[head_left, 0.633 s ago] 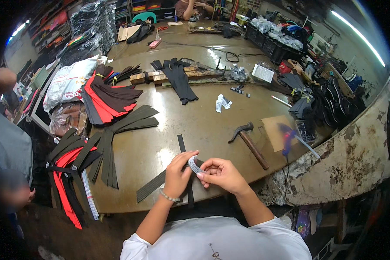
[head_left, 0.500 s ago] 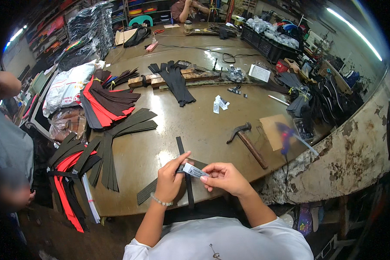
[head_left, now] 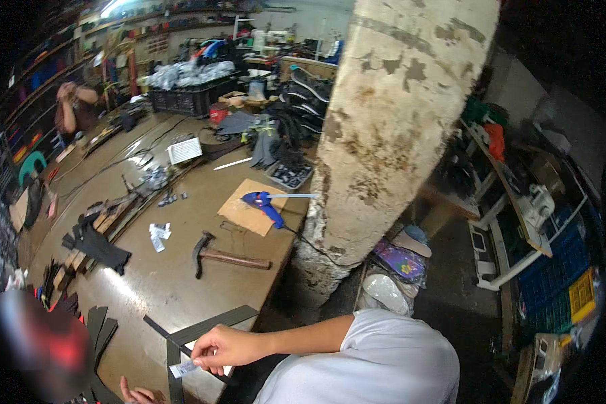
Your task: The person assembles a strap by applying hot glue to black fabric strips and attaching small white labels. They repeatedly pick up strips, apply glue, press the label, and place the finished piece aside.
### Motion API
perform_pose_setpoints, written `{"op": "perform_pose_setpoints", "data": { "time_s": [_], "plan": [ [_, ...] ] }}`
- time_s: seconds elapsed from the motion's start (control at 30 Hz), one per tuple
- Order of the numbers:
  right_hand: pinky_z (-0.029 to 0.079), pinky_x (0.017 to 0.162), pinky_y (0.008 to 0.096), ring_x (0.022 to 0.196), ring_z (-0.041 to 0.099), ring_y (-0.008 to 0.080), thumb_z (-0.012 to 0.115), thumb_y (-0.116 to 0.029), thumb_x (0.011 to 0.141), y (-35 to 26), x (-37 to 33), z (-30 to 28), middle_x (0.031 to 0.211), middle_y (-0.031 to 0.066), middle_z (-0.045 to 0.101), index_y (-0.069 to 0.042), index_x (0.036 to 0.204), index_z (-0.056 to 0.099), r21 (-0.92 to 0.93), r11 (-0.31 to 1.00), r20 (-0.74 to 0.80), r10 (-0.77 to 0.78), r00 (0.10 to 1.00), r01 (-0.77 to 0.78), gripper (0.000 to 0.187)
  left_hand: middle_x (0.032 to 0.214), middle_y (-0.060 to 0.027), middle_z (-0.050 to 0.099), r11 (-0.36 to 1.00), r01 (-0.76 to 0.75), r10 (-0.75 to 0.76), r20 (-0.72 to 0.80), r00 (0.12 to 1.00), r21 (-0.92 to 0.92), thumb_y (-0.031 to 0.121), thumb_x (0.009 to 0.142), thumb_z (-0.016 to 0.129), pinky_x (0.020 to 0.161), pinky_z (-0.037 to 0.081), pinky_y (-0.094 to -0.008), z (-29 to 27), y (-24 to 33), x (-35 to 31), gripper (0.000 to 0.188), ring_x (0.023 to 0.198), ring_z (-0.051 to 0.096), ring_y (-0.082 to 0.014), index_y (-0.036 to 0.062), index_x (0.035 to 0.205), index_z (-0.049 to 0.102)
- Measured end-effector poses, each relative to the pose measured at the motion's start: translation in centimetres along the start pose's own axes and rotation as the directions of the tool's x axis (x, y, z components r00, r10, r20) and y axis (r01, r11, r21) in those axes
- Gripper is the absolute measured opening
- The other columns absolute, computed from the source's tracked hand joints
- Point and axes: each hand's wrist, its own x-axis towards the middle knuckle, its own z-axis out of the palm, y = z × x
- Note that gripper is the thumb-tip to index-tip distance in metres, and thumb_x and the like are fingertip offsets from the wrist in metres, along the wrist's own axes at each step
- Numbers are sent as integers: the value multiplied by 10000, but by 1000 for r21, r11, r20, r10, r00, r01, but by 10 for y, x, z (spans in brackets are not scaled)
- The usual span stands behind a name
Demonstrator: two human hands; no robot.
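Observation:
At the table's near edge, my right hand (head_left: 227, 347) is closed in a pinch on a small white label (head_left: 183, 369) with dark print. Dark fabric strips (head_left: 212, 324) lie crossed under and beside that hand, one narrow and black, others wider and greyish. My left hand (head_left: 140, 393) shows only in part at the lower edge, left of the strips. Its visible fingers are apart and hold nothing I can see; the rest is cut off by the frame.
A hammer (head_left: 236, 258) lies ahead on the table (head_left: 135, 286). Beyond it, a blue glue gun (head_left: 264, 207) rests on brown cardboard (head_left: 239, 214), its cord trailing past a peeling pillar (head_left: 377, 128). Loose white labels (head_left: 159, 236) lie farther left. A person (head_left: 77, 108) is across the table.
The view has swung to the right, bringing in the pillar and a side aisle. My left hand has come away from the strips and label; my right hand still pinches the label.

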Motion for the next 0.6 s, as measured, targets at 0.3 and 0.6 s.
{"op": "perform_pose_setpoints", "data": {
  "time_s": [0.3,0.6],
  "plan": [
    [533,728,386,829,639,342,635,-65,846,-13,19,3,893,135,629,2,981,599,-647,537,-50,-738,673,541,154,855,-33,538,650,528,-334,418,845,-547,272,1006,504,477,337,-199,20,-16,-30,331,572,412,-93,20,1219,520],
    [550,777,405,1036,605,334,639,-144,794,7,30,6,1145,167,596,-56,957,606,-715,151,291,-824,487,683,188,1028,-115,638,645,620,-268,628,731,-447,333,1018,517,494,416,-212,-1,-50,-30,335,691,527,-120,72,1227,520]
  ]
}}
